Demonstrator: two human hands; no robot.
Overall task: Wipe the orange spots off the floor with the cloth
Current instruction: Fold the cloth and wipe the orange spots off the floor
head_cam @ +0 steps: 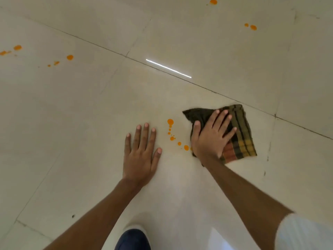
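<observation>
A dark checked cloth (241,134) lies flat on the pale tiled floor (90,114). My right hand (210,136) presses down on its left part, fingers spread over the fabric. A trail of small orange spots (170,122) runs between my two hands, its lower end touching the cloth's left edge. My left hand (141,152) rests flat on the bare floor to the left of that trail, holding nothing. More orange spots sit far left (70,57), far left edge (17,47), top right (253,27) and at the top (213,2).
Dark grout lines (216,92) cross the floor diagonally. A bright strip of reflected light (168,68) lies beyond the hands. A dark blue shoe (133,239) shows at the bottom edge, and a white sleeve (304,233) at the bottom right.
</observation>
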